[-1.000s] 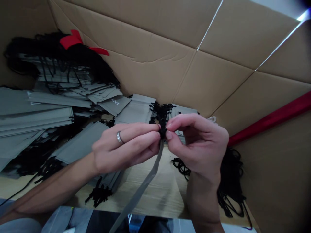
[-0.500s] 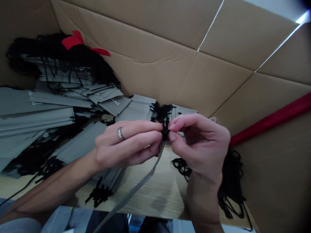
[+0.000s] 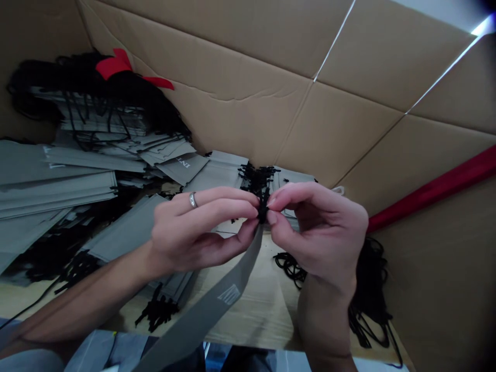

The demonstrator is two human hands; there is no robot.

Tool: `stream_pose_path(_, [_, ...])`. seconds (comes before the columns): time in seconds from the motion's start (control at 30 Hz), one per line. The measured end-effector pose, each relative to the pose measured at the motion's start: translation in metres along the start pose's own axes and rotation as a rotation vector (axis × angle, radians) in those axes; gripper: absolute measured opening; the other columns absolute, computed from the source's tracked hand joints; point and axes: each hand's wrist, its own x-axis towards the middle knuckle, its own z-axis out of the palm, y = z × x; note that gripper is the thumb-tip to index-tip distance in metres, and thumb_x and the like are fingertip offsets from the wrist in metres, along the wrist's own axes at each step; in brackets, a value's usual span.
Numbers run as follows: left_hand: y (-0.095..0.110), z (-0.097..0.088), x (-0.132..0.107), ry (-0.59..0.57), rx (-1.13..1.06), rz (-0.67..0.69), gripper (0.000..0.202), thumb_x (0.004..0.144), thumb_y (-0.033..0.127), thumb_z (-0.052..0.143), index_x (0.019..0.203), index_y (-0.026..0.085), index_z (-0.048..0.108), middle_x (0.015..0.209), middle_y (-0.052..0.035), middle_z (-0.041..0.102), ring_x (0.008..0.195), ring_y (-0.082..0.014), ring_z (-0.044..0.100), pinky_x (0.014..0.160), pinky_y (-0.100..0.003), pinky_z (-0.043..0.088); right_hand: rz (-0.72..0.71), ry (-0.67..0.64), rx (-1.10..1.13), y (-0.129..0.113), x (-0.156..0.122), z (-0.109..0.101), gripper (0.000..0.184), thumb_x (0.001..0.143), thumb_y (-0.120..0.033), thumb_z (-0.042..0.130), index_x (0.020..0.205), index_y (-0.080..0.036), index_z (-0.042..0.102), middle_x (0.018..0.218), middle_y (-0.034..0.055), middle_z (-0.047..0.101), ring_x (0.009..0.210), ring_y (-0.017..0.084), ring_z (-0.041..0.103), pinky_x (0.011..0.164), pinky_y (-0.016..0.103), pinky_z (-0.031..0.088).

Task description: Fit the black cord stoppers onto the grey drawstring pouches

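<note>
Both my hands meet at the middle of the view over a black cord (image 3: 263, 213), bunched like a knot. My left hand (image 3: 194, 230), with a ring on one finger, pinches the cord from the left. From the right, the thumb and forefinger of my right hand (image 3: 321, 232) pinch it too. A flat grey drawstring bag (image 3: 205, 318) with white print hangs below the cord and curves down toward my lap. My fingertips partly hide the cord.
Stacks of grey bags (image 3: 54, 188) with black cord ends lie at the left. A bundle of black cords (image 3: 127, 93) with a red strip (image 3: 114, 64) rests behind them. More black cords (image 3: 368, 289) lie at the right. Cardboard walls (image 3: 248, 57) surround the wooden table (image 3: 248, 320).
The grey bag has turned from edge-on so its printed face shows. The lower fingers of my left hand have shifted and spread a little. Both hands stay at the cord.
</note>
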Motion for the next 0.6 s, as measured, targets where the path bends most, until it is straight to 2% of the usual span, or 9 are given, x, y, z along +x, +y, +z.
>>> stream_pose_path(0.1, [0.000,-0.003,0.002,-0.037,0.063,0.060,0.020,0.092,0.013,0.087,0.108,0.019,0.077,0.104,-0.0059,0.089,0.082,-0.0158,0.087,0.080,-0.020,0.077,-0.011,0.001,-0.063,0.001,0.000,-0.001,0.028,0.084,-0.002,0.076,0.094,-0.028,0.081,0.086,-0.0029,0.081,0.078,0.017,0.076,0.070,0.031,0.064])
stream_pose_path(0.2, [-0.001,-0.011,0.000,-0.140,0.154,0.076,0.018,0.096,0.017,0.084,0.111,0.025,0.079,0.112,-0.0025,0.089,0.084,-0.0169,0.087,0.084,-0.027,0.079,-0.026,-0.011,-0.096,0.001,0.000,-0.003,0.028,0.085,-0.002,0.077,0.095,-0.028,0.080,0.088,-0.0035,0.081,0.079,0.016,0.077,0.072,0.031,0.063])
stream_pose_path(0.33, [-0.003,-0.015,-0.006,-0.155,0.180,0.104,0.022,0.097,0.020,0.085,0.117,0.028,0.080,0.113,-0.0019,0.089,0.086,-0.0195,0.088,0.089,-0.031,0.079,-0.026,-0.056,-0.152,0.001,-0.001,-0.006,0.026,0.086,-0.005,0.078,0.096,-0.028,0.079,0.089,-0.0036,0.080,0.079,0.016,0.076,0.071,0.032,0.064])
stream_pose_path(0.47, [-0.004,-0.012,-0.007,-0.127,0.197,0.145,0.014,0.098,0.017,0.084,0.109,0.024,0.079,0.105,-0.0034,0.089,0.083,-0.0178,0.087,0.088,-0.026,0.078,-0.038,-0.096,-0.185,0.001,0.000,-0.007,0.027,0.084,-0.004,0.076,0.095,-0.028,0.077,0.087,-0.0042,0.079,0.076,0.016,0.074,0.070,0.032,0.064])
stream_pose_path(0.6, [-0.004,-0.010,-0.003,-0.115,0.113,0.110,0.009,0.097,0.013,0.083,0.101,0.020,0.078,0.098,-0.0035,0.088,0.078,-0.0128,0.084,0.087,-0.016,0.074,-0.011,-0.089,-0.104,0.000,0.000,-0.005,0.026,0.085,-0.004,0.077,0.095,-0.028,0.078,0.087,-0.0029,0.081,0.079,0.017,0.076,0.069,0.031,0.064])
